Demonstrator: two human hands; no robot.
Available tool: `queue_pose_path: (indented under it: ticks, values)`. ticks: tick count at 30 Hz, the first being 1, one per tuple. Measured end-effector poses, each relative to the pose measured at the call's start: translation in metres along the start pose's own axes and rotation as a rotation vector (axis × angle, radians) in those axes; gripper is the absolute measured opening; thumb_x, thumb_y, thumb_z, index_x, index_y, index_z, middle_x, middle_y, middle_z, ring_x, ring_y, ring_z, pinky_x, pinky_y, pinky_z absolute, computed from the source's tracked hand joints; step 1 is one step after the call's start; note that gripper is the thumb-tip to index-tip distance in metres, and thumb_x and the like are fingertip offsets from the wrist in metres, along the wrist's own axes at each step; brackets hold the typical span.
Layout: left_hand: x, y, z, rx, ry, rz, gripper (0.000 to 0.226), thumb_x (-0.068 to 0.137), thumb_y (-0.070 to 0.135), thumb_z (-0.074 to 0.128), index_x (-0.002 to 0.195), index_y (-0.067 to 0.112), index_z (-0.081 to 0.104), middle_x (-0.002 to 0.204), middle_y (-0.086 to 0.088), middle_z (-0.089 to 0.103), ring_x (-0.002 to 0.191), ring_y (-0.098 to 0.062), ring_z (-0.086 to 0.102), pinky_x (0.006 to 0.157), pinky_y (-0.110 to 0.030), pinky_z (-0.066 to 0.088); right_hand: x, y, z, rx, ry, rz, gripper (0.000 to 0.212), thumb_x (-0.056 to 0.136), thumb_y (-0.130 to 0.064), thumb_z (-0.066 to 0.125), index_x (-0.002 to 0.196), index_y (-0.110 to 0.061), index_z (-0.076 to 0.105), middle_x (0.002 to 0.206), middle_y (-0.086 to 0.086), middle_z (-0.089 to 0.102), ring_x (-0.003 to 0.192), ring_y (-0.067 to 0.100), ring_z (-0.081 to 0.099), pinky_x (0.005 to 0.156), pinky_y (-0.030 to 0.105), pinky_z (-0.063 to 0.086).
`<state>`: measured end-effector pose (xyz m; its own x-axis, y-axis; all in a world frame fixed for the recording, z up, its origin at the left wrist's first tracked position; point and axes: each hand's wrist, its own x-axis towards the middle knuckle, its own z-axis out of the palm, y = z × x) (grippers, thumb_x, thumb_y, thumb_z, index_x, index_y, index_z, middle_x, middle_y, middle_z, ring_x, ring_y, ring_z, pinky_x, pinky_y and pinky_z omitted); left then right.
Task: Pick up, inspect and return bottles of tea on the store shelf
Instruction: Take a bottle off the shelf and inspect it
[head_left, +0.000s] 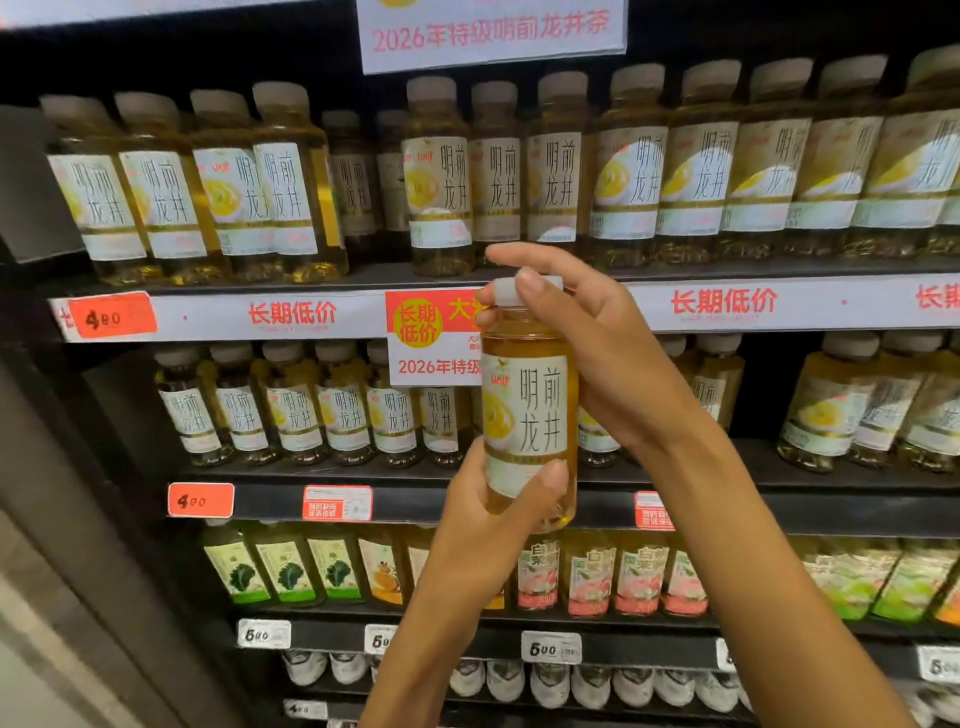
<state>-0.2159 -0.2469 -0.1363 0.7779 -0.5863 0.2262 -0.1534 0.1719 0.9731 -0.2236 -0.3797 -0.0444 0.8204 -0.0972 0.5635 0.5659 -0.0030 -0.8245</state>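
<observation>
A bottle of golden tea (530, 410) with a white cap and a pale label is held upright in front of the shelves, its label facing me. My left hand (483, 514) grips its lower part from the left, thumb across the label's bottom. My right hand (597, 343) holds the top from the right, with fingers curled over the cap. Rows of the same tea bottles (441, 176) stand on the top shelf, and more of them (343, 405) on the shelf below.
White price rails with red print (291, 314) run along the shelf edges, with orange price tags (111, 317). Lower shelves hold other drinks with green, orange and pink labels (587, 577). A grey cabinet frame (78, 519) borders the left side.
</observation>
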Motion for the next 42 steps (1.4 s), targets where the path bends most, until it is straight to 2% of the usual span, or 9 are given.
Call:
queue_pose_path:
  ticks: [4, 6, 12, 18, 23, 30, 35, 39, 42]
  values:
    - [-0.003, -0.005, -0.009, -0.100, -0.127, -0.020, 0.060, 0.065, 0.064, 0.069, 0.116, 0.034, 0.059, 0.118, 0.009, 0.069, 0.115, -0.009, 0.061, 0.095, -0.025, 0.049, 0.000, -0.004, -0.001, 0.150, -0.044, 0.004, 0.026, 0.095, -0.021, 0.050, 0.118, -0.020, 0.062, 0.096, 0.002, 0.073, 0.090, 0.013, 0.068, 0.078, 0.027, 0.053]
    - [-0.002, -0.005, -0.010, -0.090, -0.147, -0.009, 0.055, 0.068, 0.057, 0.069, 0.117, 0.032, 0.060, 0.117, 0.004, 0.070, 0.115, -0.014, 0.062, 0.096, -0.029, 0.050, 0.000, -0.003, 0.000, 0.165, -0.052, -0.005, 0.028, 0.094, -0.022, 0.049, 0.120, -0.019, 0.060, 0.096, 0.002, 0.073, 0.090, 0.014, 0.068, 0.079, 0.027, 0.053]
    - [0.010, -0.004, -0.013, -0.043, 0.012, 0.164, 0.046, 0.065, 0.040, 0.073, 0.108, 0.031, 0.059, 0.102, 0.018, 0.072, 0.098, 0.002, 0.066, 0.074, -0.008, 0.049, -0.009, -0.004, -0.001, 0.024, -0.089, -0.017, 0.030, 0.094, -0.024, 0.053, 0.124, -0.017, 0.054, 0.112, 0.004, 0.070, 0.099, 0.008, 0.067, 0.082, 0.021, 0.051]
    - [0.018, -0.007, -0.024, 0.104, 0.068, 0.267, 0.054, 0.064, 0.036, 0.079, 0.114, 0.038, 0.059, 0.108, 0.011, 0.071, 0.101, -0.006, 0.067, 0.079, -0.012, 0.050, -0.022, 0.003, -0.007, 0.049, -0.171, -0.012, 0.059, 0.077, -0.052, 0.068, 0.122, -0.016, 0.056, 0.121, -0.002, 0.065, 0.119, 0.024, 0.058, 0.094, 0.034, 0.048]
    - [0.019, -0.007, -0.027, 0.152, 0.050, 0.299, 0.066, 0.064, 0.029, 0.082, 0.125, 0.031, 0.057, 0.115, 0.007, 0.068, 0.107, -0.011, 0.065, 0.081, -0.015, 0.051, -0.025, 0.005, -0.009, 0.101, -0.247, -0.104, 0.045, 0.080, -0.045, 0.070, 0.112, -0.016, 0.060, 0.112, 0.000, 0.065, 0.111, 0.026, 0.059, 0.090, 0.038, 0.048]
    - [0.021, -0.008, -0.029, 0.129, 0.028, 0.294, 0.068, 0.061, 0.022, 0.085, 0.123, 0.025, 0.057, 0.117, 0.006, 0.067, 0.110, -0.011, 0.063, 0.080, -0.013, 0.051, -0.024, 0.002, -0.013, 0.012, -0.403, -0.175, 0.039, 0.082, -0.039, 0.070, 0.114, -0.019, 0.061, 0.116, -0.002, 0.063, 0.115, 0.022, 0.056, 0.093, 0.032, 0.044]
    - [0.013, -0.004, -0.028, 0.141, -0.062, 0.273, 0.047, 0.063, 0.034, 0.081, 0.107, 0.037, 0.066, 0.106, 0.007, 0.072, 0.100, -0.010, 0.068, 0.078, -0.016, 0.052, -0.020, -0.001, -0.005, 0.157, -0.193, -0.059, 0.046, 0.079, -0.045, 0.070, 0.109, -0.013, 0.059, 0.100, 0.001, 0.069, 0.099, 0.023, 0.065, 0.084, 0.034, 0.051]
    - [0.004, -0.002, -0.018, 0.106, -0.142, 0.187, 0.030, 0.071, 0.050, 0.064, 0.101, 0.049, 0.068, 0.103, 0.020, 0.072, 0.099, 0.001, 0.066, 0.076, -0.011, 0.051, -0.012, 0.000, -0.002, 0.069, 0.027, 0.029, 0.036, 0.093, -0.046, 0.047, 0.108, -0.015, 0.059, 0.090, 0.000, 0.072, 0.090, 0.020, 0.070, 0.078, 0.027, 0.053]
    - [0.003, -0.002, -0.014, -0.003, -0.175, 0.038, 0.056, 0.067, 0.078, 0.056, 0.114, 0.050, 0.062, 0.117, 0.020, 0.067, 0.113, 0.000, 0.060, 0.097, -0.026, 0.048, -0.007, -0.001, -0.004, 0.084, 0.051, 0.085, 0.045, 0.085, -0.055, 0.049, 0.104, -0.017, 0.064, 0.087, 0.003, 0.072, 0.087, 0.018, 0.069, 0.076, 0.027, 0.054]
